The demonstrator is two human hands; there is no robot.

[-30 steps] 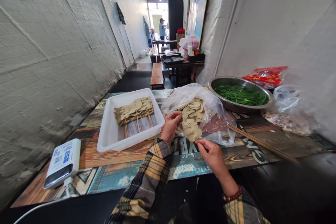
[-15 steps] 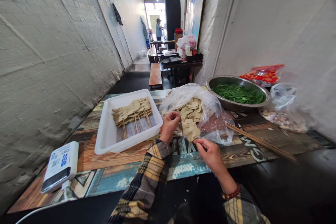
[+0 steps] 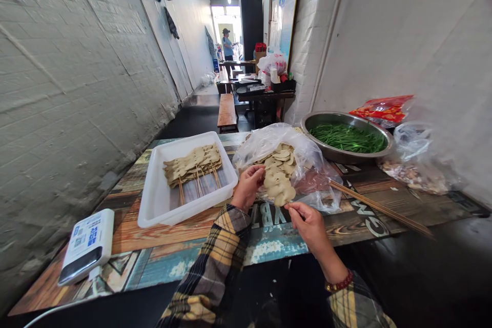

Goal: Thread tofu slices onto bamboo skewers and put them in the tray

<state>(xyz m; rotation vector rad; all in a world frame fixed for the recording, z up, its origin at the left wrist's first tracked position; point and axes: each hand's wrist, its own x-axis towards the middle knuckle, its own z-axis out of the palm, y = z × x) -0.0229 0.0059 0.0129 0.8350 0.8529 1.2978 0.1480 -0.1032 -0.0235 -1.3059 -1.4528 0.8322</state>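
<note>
My right hand (image 3: 308, 223) is closed in a pinch on the lower end of a skewer, most of which is covered by thin beige slices (image 3: 283, 193). My left hand (image 3: 248, 187) is closed near the upper end of that skewer, thumb and fingertips together; what they pinch is too small to make out. Behind the hands, more loose beige slices (image 3: 285, 156) lie in an opened clear plastic bag (image 3: 265, 139). To the left, a white plastic tray (image 3: 154, 209) holds a pile of filled skewers (image 3: 192, 164), their bare stick ends toward me.
Bare wooden skewers (image 3: 384, 210) lie at the right, partly on the bag. Behind them stands a metal basin (image 3: 342, 156) of green vegetable stalks (image 3: 346, 138), beside a knotted plastic bag (image 3: 415, 164). A white device (image 3: 88, 246) with a cable sits front left. A person (image 3: 227, 46) stands far off.
The slices on the skewer now reach further up toward my left hand, more overlapped. My hands have barely moved. The distant person has turned and shifted slightly left.
</note>
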